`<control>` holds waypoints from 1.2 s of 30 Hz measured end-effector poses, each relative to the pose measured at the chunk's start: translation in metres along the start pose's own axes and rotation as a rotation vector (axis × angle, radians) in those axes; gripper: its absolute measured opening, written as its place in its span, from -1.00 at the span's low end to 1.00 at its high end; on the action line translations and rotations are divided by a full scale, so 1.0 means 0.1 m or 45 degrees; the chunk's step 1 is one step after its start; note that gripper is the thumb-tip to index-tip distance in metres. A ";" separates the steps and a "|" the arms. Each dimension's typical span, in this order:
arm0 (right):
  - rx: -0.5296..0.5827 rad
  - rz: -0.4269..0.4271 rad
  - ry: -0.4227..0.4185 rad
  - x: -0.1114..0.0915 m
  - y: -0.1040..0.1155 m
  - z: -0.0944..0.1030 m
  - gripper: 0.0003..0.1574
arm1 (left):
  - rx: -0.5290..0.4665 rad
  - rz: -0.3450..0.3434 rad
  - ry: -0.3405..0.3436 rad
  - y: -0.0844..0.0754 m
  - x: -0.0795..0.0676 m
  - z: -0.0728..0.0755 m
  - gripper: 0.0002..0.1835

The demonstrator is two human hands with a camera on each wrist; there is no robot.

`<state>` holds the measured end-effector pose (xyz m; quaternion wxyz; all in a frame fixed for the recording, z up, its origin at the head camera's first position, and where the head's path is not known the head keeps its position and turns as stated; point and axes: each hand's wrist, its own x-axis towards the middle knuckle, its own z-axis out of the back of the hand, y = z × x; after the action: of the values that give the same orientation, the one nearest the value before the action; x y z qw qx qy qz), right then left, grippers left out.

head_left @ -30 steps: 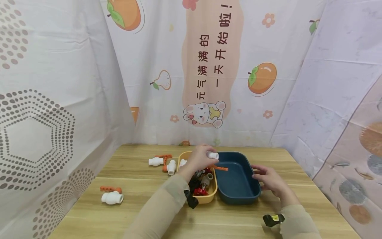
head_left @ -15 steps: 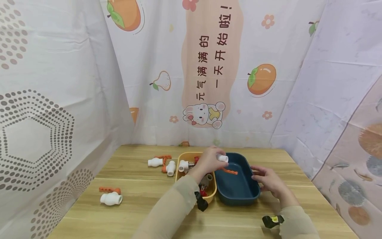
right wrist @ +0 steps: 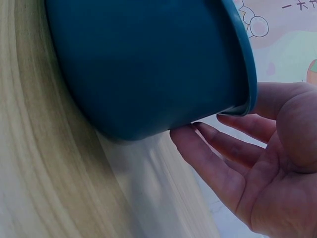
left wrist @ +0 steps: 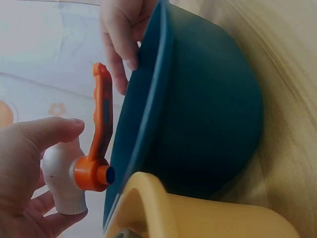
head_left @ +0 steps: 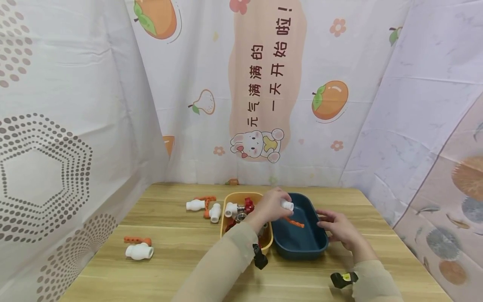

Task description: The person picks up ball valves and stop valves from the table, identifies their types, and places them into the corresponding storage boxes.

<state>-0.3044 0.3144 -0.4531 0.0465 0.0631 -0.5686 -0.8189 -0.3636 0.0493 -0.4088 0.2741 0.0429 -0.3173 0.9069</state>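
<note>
My left hand (head_left: 272, 205) pinches a white ball valve (left wrist: 63, 173) with an orange lever handle (left wrist: 102, 114), above the left part of the dark blue bin (head_left: 299, 254). Thumb and fingers lie on opposite sides of the valve body, and the lever points away from the palm. At the bin's right side, my right hand (head_left: 341, 230) holds the wall, thumb at the rim and fingertips against the outside, as the right wrist view shows. Left of the blue bin, touching or nearly so, stands a yellow bin (head_left: 223, 226) of mixed valves and fittings, partly hidden by my left forearm.
Two white valves with orange handles, one valve (head_left: 195, 205) and another valve (head_left: 215, 213), lie left of the yellow bin. Farther left on the wooden table (head_left: 177, 260) lies one more white valve (head_left: 139, 251). A printed curtain (head_left: 196, 163) hangs behind the table's back edge.
My left hand has carried the white ball valve rightward from above the yellow bin to over the blue bin. More of the yellow bin's contents shows. My right hand has stayed in place.
</note>
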 end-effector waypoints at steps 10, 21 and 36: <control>0.003 0.004 -0.006 -0.01 0.00 -0.01 -0.30 | 0.062 0.023 0.060 -0.01 0.00 -0.07 -0.69; 0.000 -0.003 -0.004 0.00 -0.01 -0.02 -0.30 | 0.113 0.028 0.083 0.06 -0.02 -0.09 -0.68; -0.006 0.001 0.003 -0.01 0.00 -0.01 -0.29 | 0.130 0.029 0.063 0.04 -0.01 -0.04 -0.71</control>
<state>-0.3034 0.3135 -0.4535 0.0475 0.0638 -0.5667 -0.8201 -0.3645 0.0486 -0.4139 0.2689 0.0306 -0.2642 0.9257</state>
